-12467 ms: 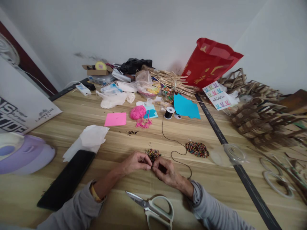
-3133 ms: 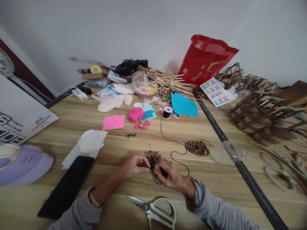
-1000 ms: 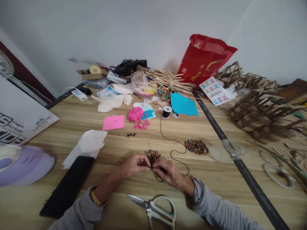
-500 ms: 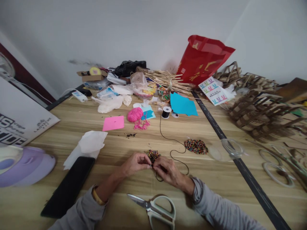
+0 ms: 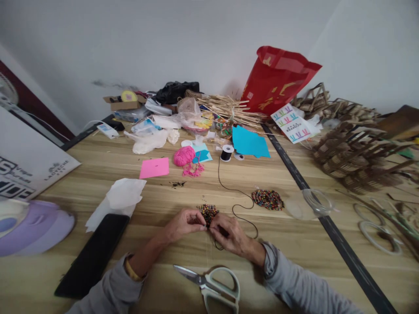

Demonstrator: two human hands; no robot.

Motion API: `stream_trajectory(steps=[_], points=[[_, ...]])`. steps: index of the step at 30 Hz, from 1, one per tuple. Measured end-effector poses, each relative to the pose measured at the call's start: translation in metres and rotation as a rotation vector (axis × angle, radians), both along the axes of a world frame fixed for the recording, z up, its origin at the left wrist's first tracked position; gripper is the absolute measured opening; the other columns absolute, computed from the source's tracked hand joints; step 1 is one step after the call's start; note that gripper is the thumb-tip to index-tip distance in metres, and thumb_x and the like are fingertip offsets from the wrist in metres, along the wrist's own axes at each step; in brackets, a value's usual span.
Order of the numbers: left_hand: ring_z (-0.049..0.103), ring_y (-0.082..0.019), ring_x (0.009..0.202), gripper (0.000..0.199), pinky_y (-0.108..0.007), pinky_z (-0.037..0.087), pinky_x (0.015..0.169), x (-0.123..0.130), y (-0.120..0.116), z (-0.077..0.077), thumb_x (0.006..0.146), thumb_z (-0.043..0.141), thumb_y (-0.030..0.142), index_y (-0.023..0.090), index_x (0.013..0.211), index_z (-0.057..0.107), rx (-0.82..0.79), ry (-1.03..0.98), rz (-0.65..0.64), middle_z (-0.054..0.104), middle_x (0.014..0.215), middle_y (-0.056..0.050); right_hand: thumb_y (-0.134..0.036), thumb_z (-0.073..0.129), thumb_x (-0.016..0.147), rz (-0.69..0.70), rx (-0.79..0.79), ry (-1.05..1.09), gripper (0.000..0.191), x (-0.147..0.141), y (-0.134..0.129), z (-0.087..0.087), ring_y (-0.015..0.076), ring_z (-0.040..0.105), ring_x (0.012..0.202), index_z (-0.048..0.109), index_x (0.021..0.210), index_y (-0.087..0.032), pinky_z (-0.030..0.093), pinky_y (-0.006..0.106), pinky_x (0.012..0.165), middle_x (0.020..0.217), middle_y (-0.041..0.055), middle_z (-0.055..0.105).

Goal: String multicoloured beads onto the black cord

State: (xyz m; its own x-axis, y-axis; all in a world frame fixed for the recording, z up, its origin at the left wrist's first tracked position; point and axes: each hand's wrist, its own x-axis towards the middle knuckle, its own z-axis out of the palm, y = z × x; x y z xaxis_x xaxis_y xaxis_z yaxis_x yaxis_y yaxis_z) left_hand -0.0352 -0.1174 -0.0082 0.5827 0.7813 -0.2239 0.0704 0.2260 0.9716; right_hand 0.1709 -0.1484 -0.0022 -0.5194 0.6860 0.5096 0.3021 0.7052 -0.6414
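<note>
My left hand (image 5: 187, 224) is closed in a pinch on a small bead, mostly covered by the fingertips. Almost touching it, my right hand (image 5: 231, 234) pinches the end of a thin black cord (image 5: 242, 207). That cord winds across the tabletop to a white-rimmed spool of black cord (image 5: 226, 154). Just beyond my fingers lies a small heap of multicoloured beads (image 5: 208, 211), partly hidden by the hands. To the right rests a coiled string of similar beads (image 5: 267, 199). Scissors with pale handles (image 5: 209, 279) lie nearest me, blades pointing left.
Pink yarn (image 5: 183, 156), pink paper (image 5: 154, 168) and blue paper (image 5: 250, 141) lie farther back. At left are a black flat object (image 5: 94, 255) and a purple-white object (image 5: 42, 226). Woven baskets (image 5: 343, 152) crowd the right, beside a red bag (image 5: 278, 80).
The hands stay nearly in place, fingertips still close together. A loop of black cord under my right hand has shifted slightly to the right.
</note>
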Motion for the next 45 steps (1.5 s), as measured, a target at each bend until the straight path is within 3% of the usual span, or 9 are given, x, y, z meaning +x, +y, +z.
stream_trajectory(steps=[23,45], points=[[0.057,-0.011,0.064,0.023,-0.022,0.041,0.065,0.0003,-0.0012,-0.0005,0.063,0.079,0.025,0.011,0.072,0.064,0.006,-0.025,-0.012,0.066,0.068,-0.001,-0.021,0.046,0.093,0.002,-0.018,-0.015,0.014,0.0003,-0.0006,-0.0028,0.0123,0.05,0.061,0.053,0.081,-0.018,0.039,0.023,0.056,0.068,0.0022,0.056],[0.058,-0.012,0.067,0.025,-0.023,0.043,0.067,-0.0005,-0.0022,-0.0043,0.065,0.078,0.03,0.011,0.075,0.065,0.028,-0.023,-0.027,0.067,0.071,-0.002,-0.02,0.047,0.092,0.018,-0.035,-0.032,0.014,0.0003,-0.0004,-0.0023,0.0123,0.049,0.061,0.053,0.081,-0.018,0.038,0.023,0.056,0.068,0.0019,0.055]])
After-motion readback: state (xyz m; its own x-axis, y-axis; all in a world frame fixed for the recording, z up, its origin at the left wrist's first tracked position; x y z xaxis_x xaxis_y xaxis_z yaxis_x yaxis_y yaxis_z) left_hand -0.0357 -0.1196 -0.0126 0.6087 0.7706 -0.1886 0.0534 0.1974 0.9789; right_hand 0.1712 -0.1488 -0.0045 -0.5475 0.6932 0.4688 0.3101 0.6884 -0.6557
